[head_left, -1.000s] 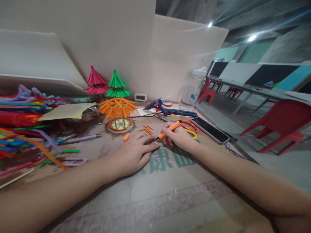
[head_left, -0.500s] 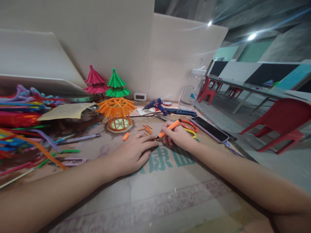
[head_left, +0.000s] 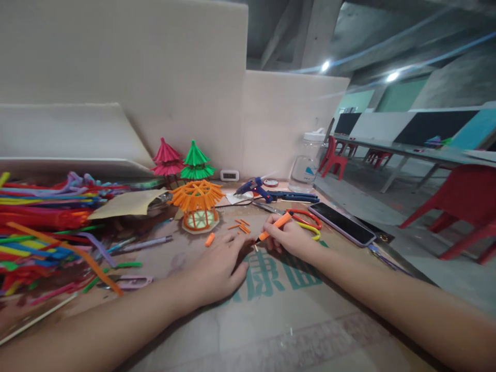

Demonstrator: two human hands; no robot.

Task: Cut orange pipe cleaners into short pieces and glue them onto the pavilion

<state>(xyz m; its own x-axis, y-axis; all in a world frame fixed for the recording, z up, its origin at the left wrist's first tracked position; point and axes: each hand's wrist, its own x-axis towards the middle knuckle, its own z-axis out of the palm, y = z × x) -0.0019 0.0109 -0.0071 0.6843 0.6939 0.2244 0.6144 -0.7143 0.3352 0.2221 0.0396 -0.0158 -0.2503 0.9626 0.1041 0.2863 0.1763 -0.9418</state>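
My left hand [head_left: 219, 263] lies flat on the cardboard-covered table [head_left: 271, 320], fingers stretched toward the middle. My right hand [head_left: 289, 237] grips an orange craft knife [head_left: 273, 227] like a pen, its tip touching the cardboard just right of my left fingertips. Several short orange cut pieces [head_left: 242, 226] and one orange stub [head_left: 210, 239] lie just beyond my hands. An orange pavilion model [head_left: 197, 203] made of pipe cleaners stands behind them.
A heap of coloured pipe cleaners [head_left: 39, 227] fills the left. Pink [head_left: 166, 157] and green [head_left: 197, 160] paper pagodas stand at the wall. A blue glue gun [head_left: 258, 188], red-handled scissors [head_left: 308, 219], a phone [head_left: 343, 223] and a plastic jar [head_left: 306, 163] lie at right. Red chairs [head_left: 465, 206] stand beyond.
The view has tilted, so everything sits lower in the frame. My left fingers have drawn back slightly from the knife tip. My right hand keeps its grip on the knife.
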